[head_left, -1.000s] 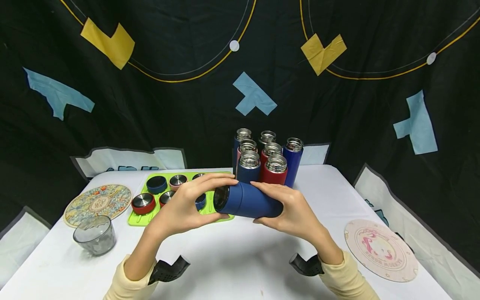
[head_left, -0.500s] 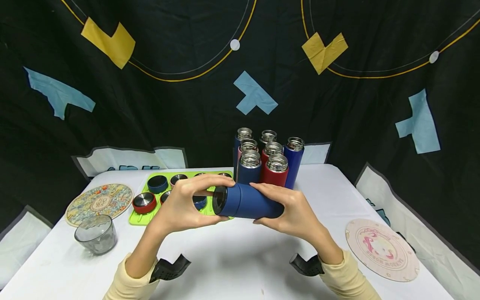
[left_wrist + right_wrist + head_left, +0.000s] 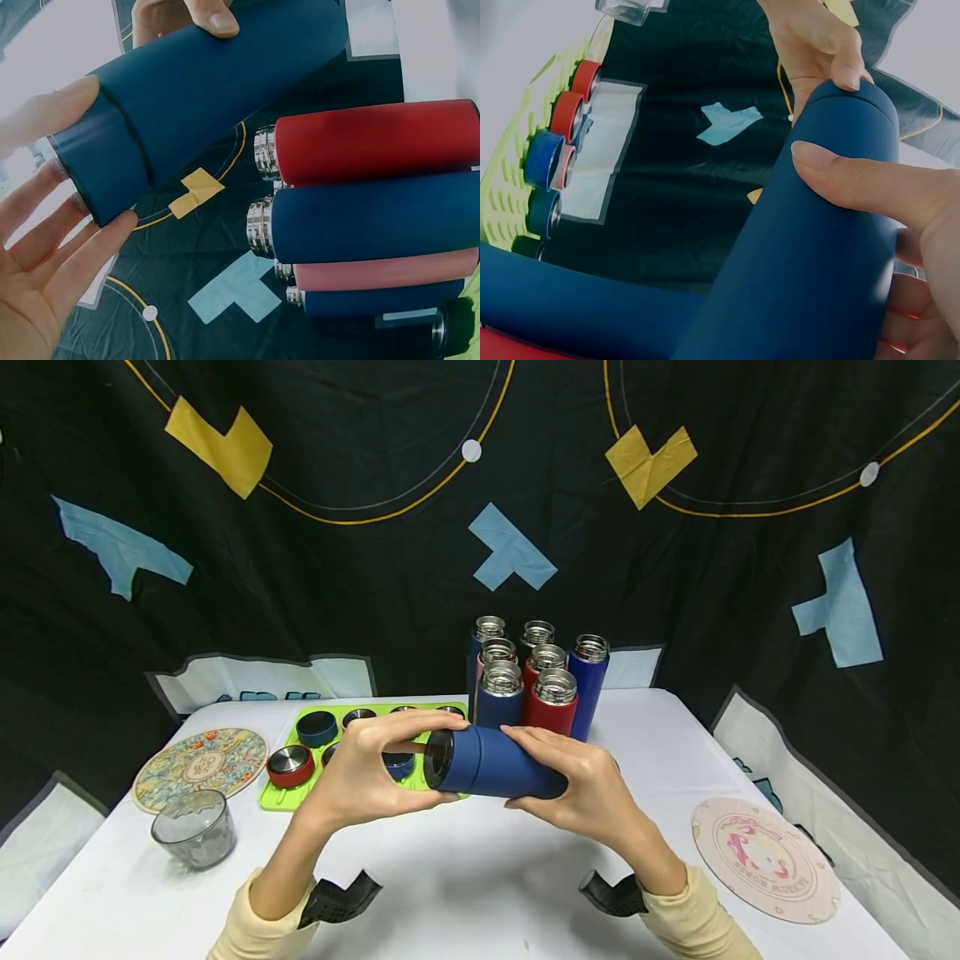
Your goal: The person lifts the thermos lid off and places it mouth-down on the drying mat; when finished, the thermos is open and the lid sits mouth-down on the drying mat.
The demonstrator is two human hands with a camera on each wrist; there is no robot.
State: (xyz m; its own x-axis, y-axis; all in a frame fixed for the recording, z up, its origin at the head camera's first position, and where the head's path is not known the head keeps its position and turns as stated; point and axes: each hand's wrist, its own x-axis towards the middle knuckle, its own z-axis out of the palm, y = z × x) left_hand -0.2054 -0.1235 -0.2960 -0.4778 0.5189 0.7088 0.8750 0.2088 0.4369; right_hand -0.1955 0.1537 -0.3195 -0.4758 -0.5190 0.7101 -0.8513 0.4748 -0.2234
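Note:
A dark blue thermos flask (image 3: 521,764) lies sideways in the air above the white table, its lid (image 3: 465,758) on the left end. A thin seam runs between lid and body, and the lid's end face looks dark and glossy. My left hand (image 3: 360,777) holds the lid, thumb on one side and fingertips on the other; the left wrist view shows its fingers spread around the lid's edge (image 3: 105,169). Around the body curls my right hand (image 3: 588,785), its thumb (image 3: 855,180) along the side in the right wrist view.
Several lidless flasks, such as a red one (image 3: 550,717), stand close behind. A green tray (image 3: 279,798) at back left bears several lids, including a red lid (image 3: 288,766). A glass bowl (image 3: 193,831), a patterned round mat (image 3: 161,760) and a pink round mat (image 3: 765,860) lie at the sides.
The left hand's fingers have shifted slightly on the lid, opening a wider gap behind its end. The flask and right hand stay almost in place.

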